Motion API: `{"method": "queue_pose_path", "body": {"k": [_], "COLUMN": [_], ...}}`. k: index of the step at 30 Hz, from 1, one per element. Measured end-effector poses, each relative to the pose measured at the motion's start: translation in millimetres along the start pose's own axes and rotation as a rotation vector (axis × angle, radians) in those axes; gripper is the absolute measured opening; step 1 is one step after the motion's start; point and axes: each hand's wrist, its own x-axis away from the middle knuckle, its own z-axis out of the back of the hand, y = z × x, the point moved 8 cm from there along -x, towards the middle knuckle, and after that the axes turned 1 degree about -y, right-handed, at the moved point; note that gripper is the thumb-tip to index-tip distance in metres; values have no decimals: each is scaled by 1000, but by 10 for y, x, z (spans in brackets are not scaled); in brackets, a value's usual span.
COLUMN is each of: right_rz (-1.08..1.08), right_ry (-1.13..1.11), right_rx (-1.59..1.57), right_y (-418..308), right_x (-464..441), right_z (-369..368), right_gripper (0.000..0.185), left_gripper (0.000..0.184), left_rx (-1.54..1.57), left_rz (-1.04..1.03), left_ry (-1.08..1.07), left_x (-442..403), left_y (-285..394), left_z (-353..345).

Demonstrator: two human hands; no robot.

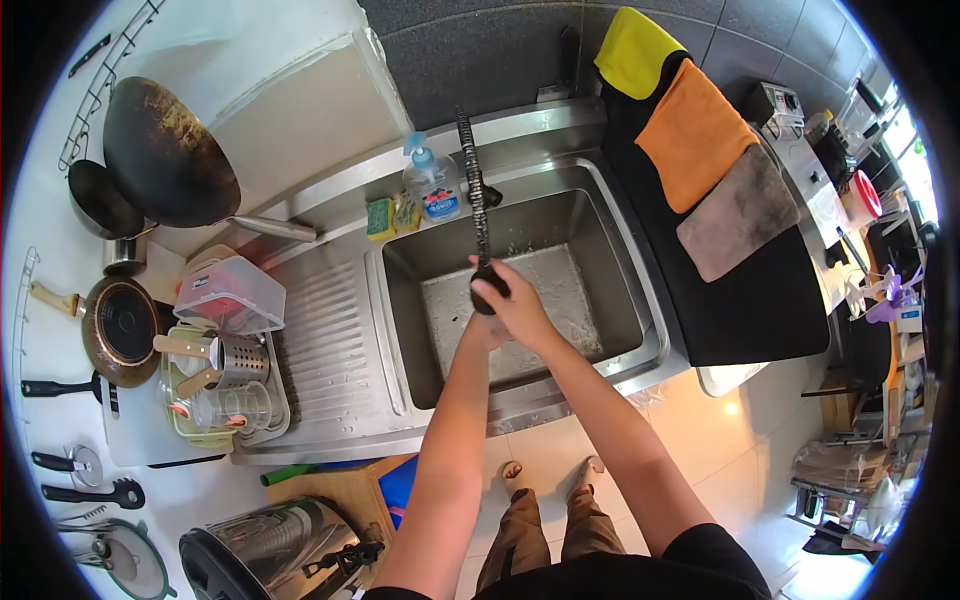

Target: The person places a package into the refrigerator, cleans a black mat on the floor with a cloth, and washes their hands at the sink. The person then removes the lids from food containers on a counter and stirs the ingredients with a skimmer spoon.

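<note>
My right hand (522,308) is closed round the black spray head (488,292) of the faucet, above the sink. From the spray head a coiled spring hose (473,180) runs up toward the back wall. My left hand (486,332) is just below the spray head, at my right hand; its fingers are hidden and the area looks blurred. Beneath both hands lies the steel sink basin (625,300), its floor wet. Behind the basin's left corner stand a clear pump bottle (434,190) with a blue top and a yellow-green sponge (380,218).
Left of the basin is a ribbed drainboard (325,335), with a dish rack (270,425) holding cups and a utensil holder. Pans, including a large wok (165,150), hang on the left wall. An orange cloth (695,135) and a grey cloth (740,215) lie on the black surface at right.
</note>
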Motion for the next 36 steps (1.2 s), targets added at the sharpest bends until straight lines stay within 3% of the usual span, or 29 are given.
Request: {"method": "queue_pose_path", "body": {"k": [2, 6, 9, 13, 21, 27, 36], "right_rz": [-24, -57, -23, 7, 119, 161, 82], "right_ry": [-208, -342, -328, -259, -110, -28, -247], "right_rx": [88, 216, 212, 234, 315, 376, 407], "right_y": [-14, 106, 168, 301, 572, 585, 547], "right_x": [31, -163, -305, -496, -877, -1016, -930], "right_z": [-209, -488, -733, -928, -910, -963, -1157], "right_gripper": [30, 31, 31, 31, 33, 35, 40], "left_gripper": [35, 30, 28, 25, 34, 39, 36], "left_rx": [-8, -45, -270, -157, -167, -102, -8], "left_rz": [8, -41, 5, -161, -188, -203, -252], "left_ry": [-32, 102, 401, 452, 647, 551, 477], "left_x": [81, 182, 590, 565, 745, 903, 1220], "left_y": [82, 392, 722, 948, 983, 923, 784], "left_z": [58, 770, 880, 1088, 927, 780, 691]}}
